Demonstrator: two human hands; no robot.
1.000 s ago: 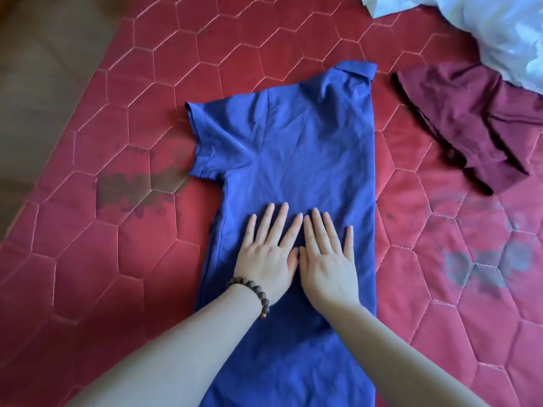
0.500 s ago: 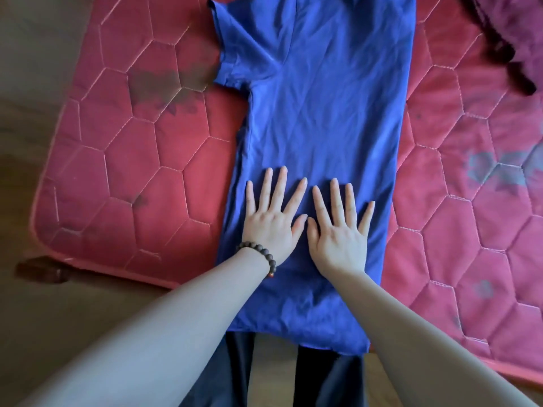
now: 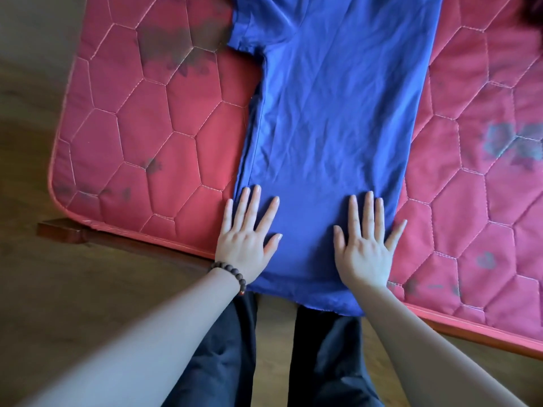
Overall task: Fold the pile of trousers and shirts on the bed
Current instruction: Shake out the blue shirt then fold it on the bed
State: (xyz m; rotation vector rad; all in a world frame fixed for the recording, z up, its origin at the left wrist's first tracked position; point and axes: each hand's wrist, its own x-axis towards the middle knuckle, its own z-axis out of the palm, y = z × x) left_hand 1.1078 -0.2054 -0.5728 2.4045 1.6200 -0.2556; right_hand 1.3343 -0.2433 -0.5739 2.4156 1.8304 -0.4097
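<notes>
The blue shirt lies spread flat on the red quilted mattress, its length running from the mattress's near edge away toward the top of the view, where the collar end is cut off. One short sleeve sticks out from the shirt's left side; the right side forms a straight long edge (it looks folded in, though the layers underneath cannot be made out). The hem hangs just past the mattress's near edge.

The left hand rests palm down on the shirt's lower left corner, fingers straight and spread, the little finger lying at the shirt's side edge, partly on the mattress. A dark beaded bracelet circles that wrist. The right hand presses flat on the shirt's lower right corner, fingers likewise straight and fanned, the little finger reaching off the cloth onto the mattress. Neither hand grips anything. The two hands sit well apart, with bare blue cloth between them.

The mattress shows several dark stains to the shirt's left and greyish ones to its right. A wooden bed frame peeks out beneath the mattress's near edge. Below the shirt's hem, the person's dark trousers stand on a wooden floor. A scrap of dark cloth shows on the mattress, far right of the shirt.
</notes>
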